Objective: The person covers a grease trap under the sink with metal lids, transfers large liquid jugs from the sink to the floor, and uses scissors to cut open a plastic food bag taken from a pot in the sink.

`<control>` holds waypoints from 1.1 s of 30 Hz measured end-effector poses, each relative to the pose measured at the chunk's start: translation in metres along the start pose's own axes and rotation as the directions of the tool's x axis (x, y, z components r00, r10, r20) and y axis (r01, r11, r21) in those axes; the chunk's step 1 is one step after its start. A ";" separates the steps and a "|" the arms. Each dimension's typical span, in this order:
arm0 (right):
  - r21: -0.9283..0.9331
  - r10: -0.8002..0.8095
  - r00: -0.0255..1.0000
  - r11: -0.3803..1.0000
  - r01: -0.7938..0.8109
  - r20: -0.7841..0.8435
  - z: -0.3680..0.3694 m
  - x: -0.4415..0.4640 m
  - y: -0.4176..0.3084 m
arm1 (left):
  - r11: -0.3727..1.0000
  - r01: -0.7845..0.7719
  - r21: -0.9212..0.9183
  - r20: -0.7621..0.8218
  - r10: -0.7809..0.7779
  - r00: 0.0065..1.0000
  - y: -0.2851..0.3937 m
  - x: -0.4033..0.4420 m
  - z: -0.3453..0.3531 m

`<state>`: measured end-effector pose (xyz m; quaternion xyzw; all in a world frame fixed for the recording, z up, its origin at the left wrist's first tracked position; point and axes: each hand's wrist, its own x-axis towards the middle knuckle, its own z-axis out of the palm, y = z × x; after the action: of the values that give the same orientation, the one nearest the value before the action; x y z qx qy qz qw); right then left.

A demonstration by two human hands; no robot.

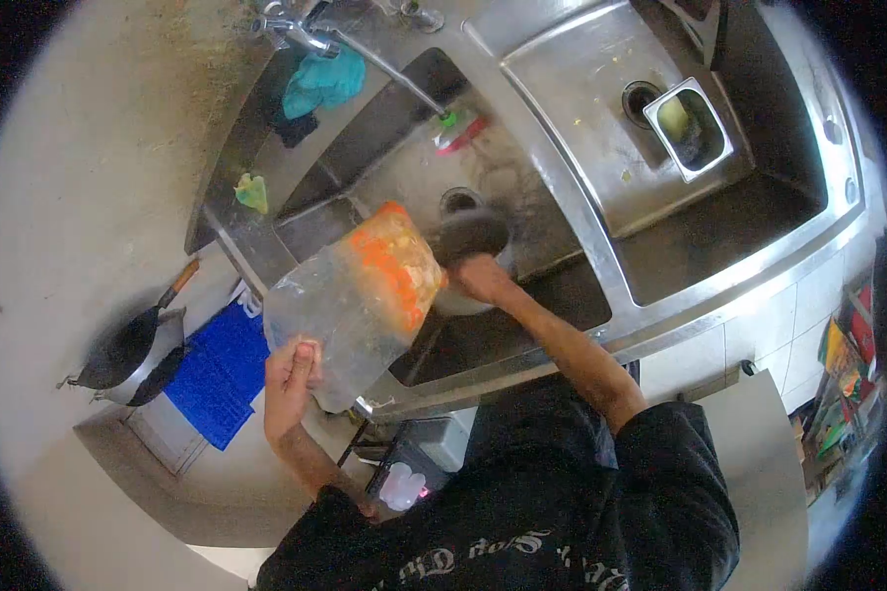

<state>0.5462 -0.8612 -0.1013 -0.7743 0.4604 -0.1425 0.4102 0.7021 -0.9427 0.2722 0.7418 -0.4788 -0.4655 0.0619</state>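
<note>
My left hand [294, 376] is closed on the gathered edge of a clear plastic bag [325, 295]. The bag stretches over the near left rim of the sink basin, and orange and pale yellowish contents [394, 266] lie in its far end. My right hand [481, 279] is over the basin beside that end of the bag, its fingers curled and blurred. A dark round object [473, 234], smeared by motion, is right at those fingers. Whatever the right hand grips is hard to make out. Below it, a pale rounded shape shows partly.
A faucet [296, 34] with a long spout ends over the basin [532, 197]. A teal cloth [323, 81] and a yellow-green scrap [251, 193] lie on the left ledge. The right basin holds a metal container [692, 130]. A wok [128, 350] and blue mat [217, 369] are at left.
</note>
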 end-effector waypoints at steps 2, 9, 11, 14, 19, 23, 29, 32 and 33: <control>-0.018 0.027 0.976 1.000 -0.024 0.216 0.003 -0.014 -0.003 | 0.998 -0.018 0.061 0.054 0.015 0.998 0.006 -0.001 0.005; 0.933 0.128 0.988 0.337 -0.126 0.087 -0.048 -0.017 0.007 | 0.985 -0.104 0.140 0.147 0.083 0.986 -0.004 0.003 0.021; 0.992 0.159 0.980 0.001 -0.123 0.122 -0.054 -0.009 0.009 | 0.995 -0.043 0.094 0.246 0.019 0.969 -0.003 0.002 0.025; 0.785 -0.073 0.979 -0.587 -0.197 0.191 -0.012 0.005 -0.008 | 0.981 -0.163 0.105 0.345 0.118 0.931 -0.003 0.012 0.026; 0.698 0.080 0.978 -0.712 -0.079 0.192 0.005 -0.004 -0.016 | 0.993 -0.089 -0.074 0.250 0.105 0.963 -0.068 0.048 0.041; 0.657 0.225 0.902 -0.749 -0.082 0.369 0.039 -0.008 0.018 | 0.993 -0.090 -0.077 0.267 0.107 0.958 -0.075 0.070 0.075; 0.855 0.409 0.864 -0.516 -0.046 0.294 0.022 0.007 0.032 | 0.889 0.102 -0.446 0.209 -0.007 0.978 -0.138 0.092 0.126; 0.894 0.380 0.871 -0.428 -0.134 0.312 0.008 0.012 0.033 | 0.855 0.092 -0.510 0.141 -0.023 0.990 -0.155 0.103 0.124; 0.819 0.268 0.886 -0.543 -0.186 0.379 0.008 0.019 0.033 | 0.854 0.081 -0.513 0.136 -0.013 0.991 -0.156 0.108 0.125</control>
<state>0.5414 -0.8814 -0.1345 0.0903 0.2934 -0.3784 0.8733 0.7221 -0.8984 0.0506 0.6782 -0.3207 -0.6246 0.2169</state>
